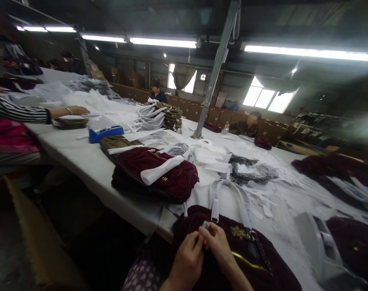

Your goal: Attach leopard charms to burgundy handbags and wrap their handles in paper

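Note:
A maroon handbag lies before me at the table's edge, its handles wrapped in white and a gold emblem on its front. Over its upper left part, my left hand and my right hand meet, fingertips pinched together. Between them shows a small whitish, translucent piece, too small to name surely. Both hands are closed around it; how much each one grips is partly hidden. To the left, several maroon bags are stacked, with a white wrapped strip lying on top.
A blue tape dispenser stands beyond the stacked bags; a grey dispenser is on the right. White paper and black-and-white strands cover parts of the table. A co-worker's striped sleeve reaches in from the left. A metal post rises mid-table.

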`<action>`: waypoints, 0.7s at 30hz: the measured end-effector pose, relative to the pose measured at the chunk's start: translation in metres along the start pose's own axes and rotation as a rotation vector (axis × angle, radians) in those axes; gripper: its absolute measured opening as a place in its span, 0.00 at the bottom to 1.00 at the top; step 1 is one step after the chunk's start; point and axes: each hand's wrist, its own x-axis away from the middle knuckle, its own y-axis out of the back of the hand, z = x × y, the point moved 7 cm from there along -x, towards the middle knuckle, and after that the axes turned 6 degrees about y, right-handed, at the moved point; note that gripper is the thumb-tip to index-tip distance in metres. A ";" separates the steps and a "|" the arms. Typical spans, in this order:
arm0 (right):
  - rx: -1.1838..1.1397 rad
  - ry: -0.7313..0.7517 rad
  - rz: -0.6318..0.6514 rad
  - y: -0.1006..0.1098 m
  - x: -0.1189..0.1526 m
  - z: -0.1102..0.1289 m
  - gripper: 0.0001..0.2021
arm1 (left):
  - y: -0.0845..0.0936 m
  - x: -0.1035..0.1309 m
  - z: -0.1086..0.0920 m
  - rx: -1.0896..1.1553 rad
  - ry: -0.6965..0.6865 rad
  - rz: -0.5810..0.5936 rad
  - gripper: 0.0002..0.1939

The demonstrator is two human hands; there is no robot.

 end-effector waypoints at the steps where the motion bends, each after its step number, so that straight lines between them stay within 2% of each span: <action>1: 0.035 0.012 -0.012 0.001 0.001 0.001 0.16 | 0.001 -0.001 0.000 0.039 0.030 0.015 0.20; 7: 0.001 0.064 0.025 0.002 0.009 0.004 0.17 | 0.015 -0.017 0.014 0.282 0.434 0.039 0.11; 15: -0.076 0.101 0.019 0.008 0.013 0.004 0.15 | 0.011 -0.031 0.020 0.379 0.550 0.272 0.14; 21: -0.126 0.097 0.011 0.011 0.016 -0.001 0.14 | 0.000 -0.029 0.023 0.604 0.604 0.394 0.14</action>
